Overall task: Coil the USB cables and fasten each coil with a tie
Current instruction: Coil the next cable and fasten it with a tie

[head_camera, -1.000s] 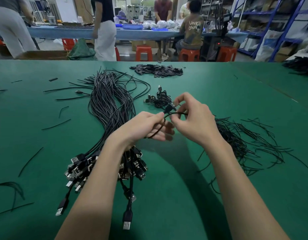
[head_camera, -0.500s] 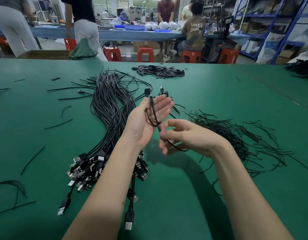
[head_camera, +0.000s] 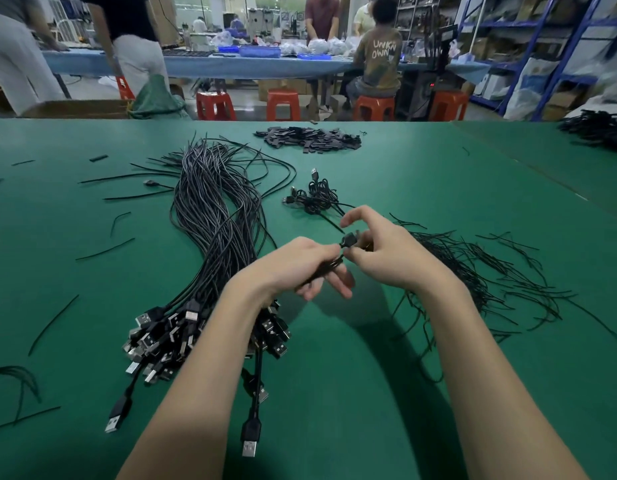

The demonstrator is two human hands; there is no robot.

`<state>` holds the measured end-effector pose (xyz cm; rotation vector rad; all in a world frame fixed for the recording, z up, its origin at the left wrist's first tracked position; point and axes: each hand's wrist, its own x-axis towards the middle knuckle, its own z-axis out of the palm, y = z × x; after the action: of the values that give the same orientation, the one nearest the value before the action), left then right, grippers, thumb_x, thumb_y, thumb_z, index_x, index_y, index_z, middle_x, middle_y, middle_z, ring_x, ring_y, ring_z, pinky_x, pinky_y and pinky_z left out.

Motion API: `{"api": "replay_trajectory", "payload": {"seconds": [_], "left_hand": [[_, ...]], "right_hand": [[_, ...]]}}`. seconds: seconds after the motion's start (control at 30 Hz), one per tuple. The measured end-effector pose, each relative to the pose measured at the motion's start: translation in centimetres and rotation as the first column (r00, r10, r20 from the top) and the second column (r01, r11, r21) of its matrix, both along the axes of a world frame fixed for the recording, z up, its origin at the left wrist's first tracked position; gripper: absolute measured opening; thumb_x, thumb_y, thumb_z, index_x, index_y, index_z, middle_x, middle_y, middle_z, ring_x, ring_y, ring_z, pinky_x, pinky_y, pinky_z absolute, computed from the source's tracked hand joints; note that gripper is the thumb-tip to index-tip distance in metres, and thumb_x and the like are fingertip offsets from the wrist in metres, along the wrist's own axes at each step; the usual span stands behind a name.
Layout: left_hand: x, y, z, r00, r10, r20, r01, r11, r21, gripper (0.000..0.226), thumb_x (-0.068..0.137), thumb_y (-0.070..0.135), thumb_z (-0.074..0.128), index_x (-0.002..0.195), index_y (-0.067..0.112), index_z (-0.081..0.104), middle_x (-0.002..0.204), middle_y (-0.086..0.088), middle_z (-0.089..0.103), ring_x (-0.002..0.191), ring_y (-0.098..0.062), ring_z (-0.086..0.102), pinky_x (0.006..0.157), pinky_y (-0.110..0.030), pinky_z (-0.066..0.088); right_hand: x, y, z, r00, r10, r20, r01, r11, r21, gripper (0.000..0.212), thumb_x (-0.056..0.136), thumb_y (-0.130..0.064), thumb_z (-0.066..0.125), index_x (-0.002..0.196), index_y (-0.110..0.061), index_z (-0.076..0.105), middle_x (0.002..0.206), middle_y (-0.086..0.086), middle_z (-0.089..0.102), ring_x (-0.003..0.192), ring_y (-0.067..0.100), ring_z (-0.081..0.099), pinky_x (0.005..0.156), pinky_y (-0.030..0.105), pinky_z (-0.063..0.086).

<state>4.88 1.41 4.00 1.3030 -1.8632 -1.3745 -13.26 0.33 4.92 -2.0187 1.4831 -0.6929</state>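
Far beyond the grip, past the far edge of the flat green work mat (head_camera: 438, 358), stand four red plastic stools (head_camera: 283, 105); a person in an olive printed T-shirt (head_camera: 381, 53) sits on the third from the left. Behind them runs a long table with a light blue cover (head_camera: 203, 65), carrying a shallow blue plastic tray (head_camera: 259, 51) and clear filled bags (head_camera: 329, 46). To the far right of the grip rise blue metal shelving racks (head_camera: 535, 39). To the far left sits an open brown cardboard box (head_camera: 75, 109), a crumpled green sack (head_camera: 154, 98) just beside it.

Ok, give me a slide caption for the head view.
Both hands coil one USB cable between the cable bundle and ties.
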Motion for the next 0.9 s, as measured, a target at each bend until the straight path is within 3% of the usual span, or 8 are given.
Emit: {"api": "replay_trajectory", "payload": {"seconds": [0.1, 0.2, 0.27, 0.37, 0.47, 0.67, 0.77, 0.9], "left_hand": [[-1.2, -0.7, -1.3, 0.984, 0.176, -0.022, -0.177, 0.983, -0.045, 0.050, 0.108, 0.033, 0.032, 0.093, 0.006, 0.072, 0.083, 0.002, 0.078, 0.054, -0.016, 0.068, 0.054, -0.020, 0.050], [-2.2, -1.3, -2.4, 0.881, 0.378, -0.285, -0.375, 0.924, 0.067, 0.045, 0.108, 0.030, 0.036, 0.093, 0.007, 0.072, 0.094, -0.006, 0.078, 0.082, -0.028, 0.076, 0.081, -0.037, 0.060], [-2.7, -1.6, -2.5, 0.771, 0.454, -0.447, -0.433, 0.888, 0.155, 0.043, 0.109, 0.027, 0.036, 0.092, 0.005, 0.070, 0.093, -0.014, 0.073, 0.086, -0.029, 0.071, 0.087, -0.040, 0.057], [-2.8, -1.5, -1.7, 0.578, 0.533, -0.618, -0.416, 0.844, 0.339, 0.043, 0.109, 0.029, 0.033, 0.096, 0.003, 0.064, 0.091, -0.017, 0.064, 0.075, -0.024, 0.062, 0.071, -0.034, 0.052], [-2.3, -1.2, -0.9, 0.459, 0.521, -0.720, -0.303, 0.854, 0.424, 0.048, 0.110, 0.033, 0.027, 0.106, 0.006, 0.067, 0.108, -0.011, 0.074, 0.095, -0.018, 0.072, 0.080, -0.027, 0.057], [-2.6, -0.6, -0.2, 0.486, 0.481, -0.730, -0.330, 0.874, 0.356, 0.050, 0.110, 0.035, 0.028, 0.098, 0.006, 0.067, 0.086, -0.006, 0.077, 0.079, -0.017, 0.075, 0.063, -0.025, 0.059], [-2.7, -0.6, -0.5, 0.557, 0.487, -0.672, -0.412, 0.865, 0.285, 0.045, 0.109, 0.037, 0.031, 0.094, 0.011, 0.065, 0.074, 0.002, 0.073, 0.058, -0.012, 0.066, 0.041, -0.021, 0.039], [-2.9, -0.7, -0.8, 0.485, 0.540, -0.688, -0.443, 0.830, 0.339, 0.041, 0.109, 0.036, 0.034, 0.080, 0.016, 0.055, 0.056, 0.007, 0.048, 0.058, -0.014, 0.061, 0.052, -0.025, 0.047]], "right_hand": [[1.0, -0.2, -0.1, 0.973, -0.146, 0.176, 0.141, 0.989, 0.036, 0.024, 0.095, -0.019, 0.055, 0.114, -0.031, 0.046, 0.081, -0.005, 0.071, 0.049, -0.002, 0.049, 0.058, 0.020, 0.040], [2.1, -0.1, 0.2, 0.873, -0.196, 0.447, 0.151, 0.979, 0.134, 0.021, 0.096, -0.008, 0.052, 0.107, -0.026, 0.048, 0.080, -0.003, 0.069, 0.060, 0.005, 0.059, 0.072, 0.037, 0.053], [2.8, 0.3, 0.6, 0.871, -0.119, 0.477, 0.070, 0.990, 0.120, 0.019, 0.096, -0.002, 0.051, 0.098, -0.020, 0.057, 0.084, 0.002, 0.065, 0.066, 0.011, 0.062, 0.073, 0.038, 0.059], [3.2, 1.4, 1.2, 0.864, 0.024, 0.502, -0.144, 0.969, 0.203, 0.020, 0.099, 0.004, 0.049, 0.094, -0.010, 0.063, 0.083, 0.007, 0.063, 0.058, 0.011, 0.058, 0.064, 0.031, 0.061], [2.8, 2.3, 1.6, 0.875, 0.139, 0.463, -0.335, 0.865, 0.373, 0.020, 0.102, 0.002, 0.046, 0.100, -0.008, 0.063, 0.090, 0.010, 0.064, 0.065, 0.019, 0.061, 0.066, 0.037, 0.062], [3.0, 2.3, 1.2, 0.900, 0.090, 0.426, -0.264, 0.891, 0.370, 0.023, 0.101, 0.006, 0.043, 0.091, -0.008, 0.059, 0.088, 0.010, 0.061, 0.055, 0.013, 0.051, 0.051, 0.025, 0.053], [3.0, 2.1, 0.9, 0.887, 0.074, 0.457, -0.267, 0.887, 0.376, 0.026, 0.101, 0.007, 0.044, 0.086, -0.007, 0.059, 0.086, 0.009, 0.063, 0.053, 0.012, 0.054, 0.051, 0.024, 0.054], [2.0, 1.9, 0.8, 0.873, 0.136, 0.469, -0.357, 0.833, 0.423, 0.020, 0.100, 0.001, 0.054, 0.085, -0.007, 0.064, 0.091, 0.007, 0.070, 0.077, 0.021, 0.071, 0.072, 0.036, 0.063]]}}
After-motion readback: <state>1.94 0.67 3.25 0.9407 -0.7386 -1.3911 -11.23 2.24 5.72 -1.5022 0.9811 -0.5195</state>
